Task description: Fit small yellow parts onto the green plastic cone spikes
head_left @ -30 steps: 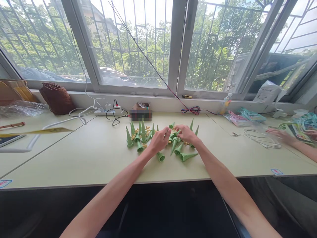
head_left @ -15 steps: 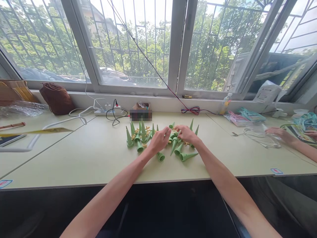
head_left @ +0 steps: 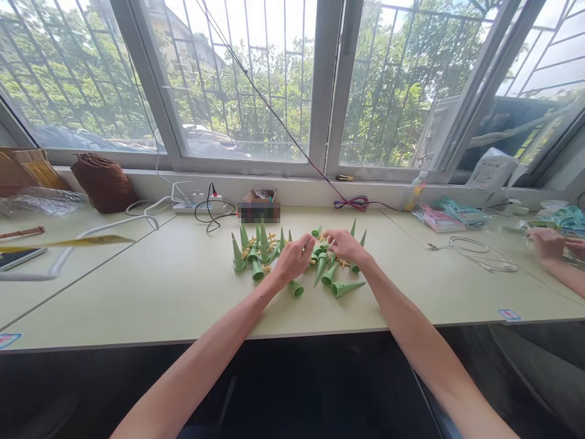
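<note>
My left hand (head_left: 296, 258) is closed, its fingers curled at the near side of a green plastic cone (head_left: 316, 233) whose round end shows just past the fingertips. To its right, my right hand (head_left: 344, 245) has its fingers bent together and pointing down; what they pinch is hidden or too small to name. Around both hands lie several green hollow spikes. Some stand upright, such as the spike (head_left: 237, 255) at the left; others lie on their sides, like the spike (head_left: 346, 288) at the front right. Small yellow valve-like pieces (head_left: 271, 238) are scattered among them.
A power strip (head_left: 201, 207) with cables and a small open box (head_left: 259, 207) stand along the back. A bottle (head_left: 415, 190), packaged items (head_left: 441, 217) and a white cable (head_left: 479, 253) are at the right. Another person's hand (head_left: 546, 244) is at the far right.
My hands stay nearly in place; the green round end by my left fingertips shifts slightly. The other person's hand at the far right has moved rightward, away from the white cable.
</note>
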